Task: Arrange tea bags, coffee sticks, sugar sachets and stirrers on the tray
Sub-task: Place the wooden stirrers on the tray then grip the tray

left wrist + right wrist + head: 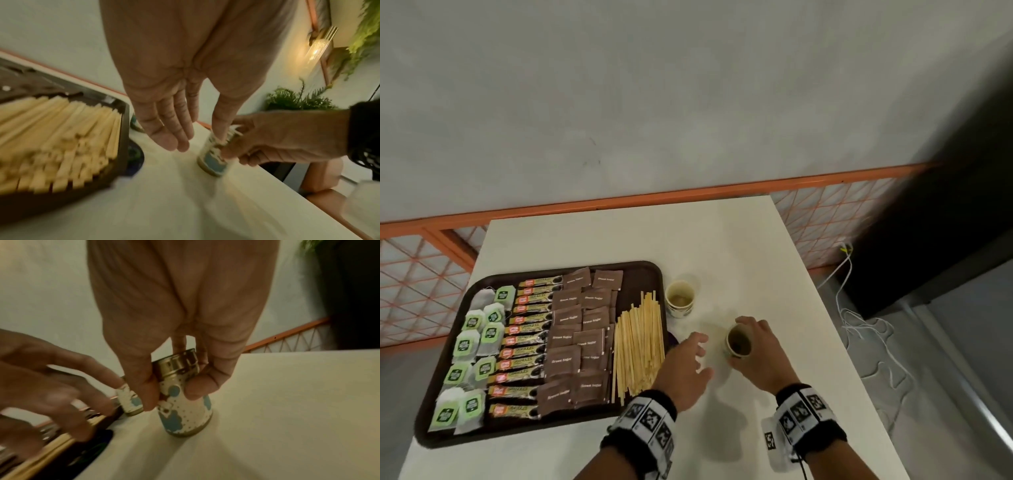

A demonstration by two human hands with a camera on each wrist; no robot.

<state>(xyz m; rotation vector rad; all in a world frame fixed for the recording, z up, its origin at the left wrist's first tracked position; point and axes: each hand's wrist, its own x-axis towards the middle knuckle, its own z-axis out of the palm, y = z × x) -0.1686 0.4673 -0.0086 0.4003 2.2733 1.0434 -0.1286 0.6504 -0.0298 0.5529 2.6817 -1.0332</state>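
A dark brown tray (655, 269) lies on the left of the white table. On it, from left to right, are green-tagged tea bags (472, 342), coffee sticks (524, 342), brown sugar sachets (578, 342) and wooden stirrers (640, 346) (61, 138). My right hand (760, 356) (170, 395) grips a small patterned paper cup (738, 342) (185, 415) that stands on the table to the right of the tray. My left hand (700, 356) (170, 129) hovers between tray and cup, fingers straight, holding nothing.
A second paper cup (680, 298) (131, 404) stands just off the tray's far right corner. A dark round thing (673, 337) pokes out from under the tray's right rim. The table's right edge (825, 325) is near, with white cables (859, 322) on the floor beyond.
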